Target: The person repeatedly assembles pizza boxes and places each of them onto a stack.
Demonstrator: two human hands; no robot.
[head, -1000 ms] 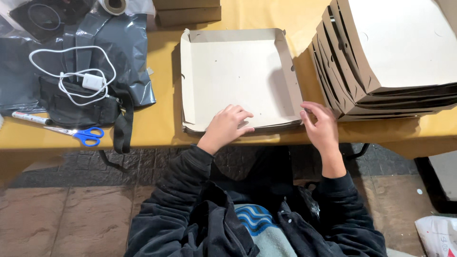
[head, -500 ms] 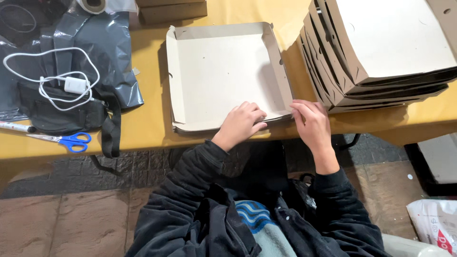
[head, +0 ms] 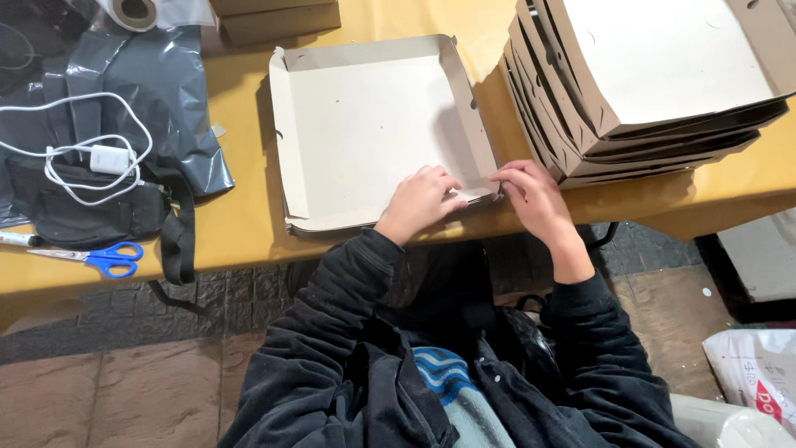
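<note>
While both hands work the near right corner of the flat grey cardboard box tray [head: 373, 133] on the yellow counter [head: 240, 224], left hand [head: 419, 199] lies fingers curled on the tray's floor and right hand [head: 535, 199] pinches the corner flap, fingers bent. Stack of folded cardboard boxes [head: 655, 75] sits just right of the tray; blue-handled scissors [head: 104, 257] and white charger cable [head: 91, 158] lie well apart to the left.

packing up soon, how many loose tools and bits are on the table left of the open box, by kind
scissors, blue-handled: 1
white charger with cable: 1
tape roll: 1
black pouch with strap: 1
grey plastic bag: 1
pen or marker, only partly in view: 1
total: 6
</note>
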